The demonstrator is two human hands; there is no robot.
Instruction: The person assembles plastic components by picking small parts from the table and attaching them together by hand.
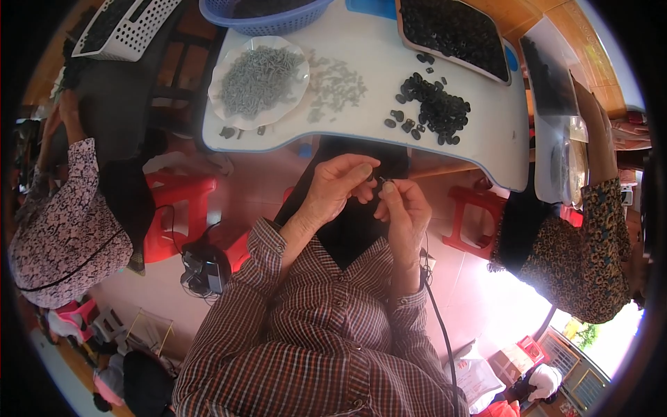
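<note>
Both hands are close together over my lap, just off the near edge of the white table (333,131). The thumb and fingers of my left hand (339,182) are pinched round a small black part (371,178), mostly hidden by the fingers. Opposite it, my right hand (405,210) pinches thumb to forefinger on something tiny, too small to name. On the table ahead, a heap of small black oval pieces (438,108) lies to the right. A scalloped white plate (217,104) at the left carries a pile of small grey-green pieces (256,80), with more scattered beside it (337,87).
A tray (451,57) full of black pieces and a blue-purple basket (267,28) stand at the back. Persons sit at left (76,222) and right (577,243). Red stools (184,208) flank me, and a black cable (441,320) runs down my right side.
</note>
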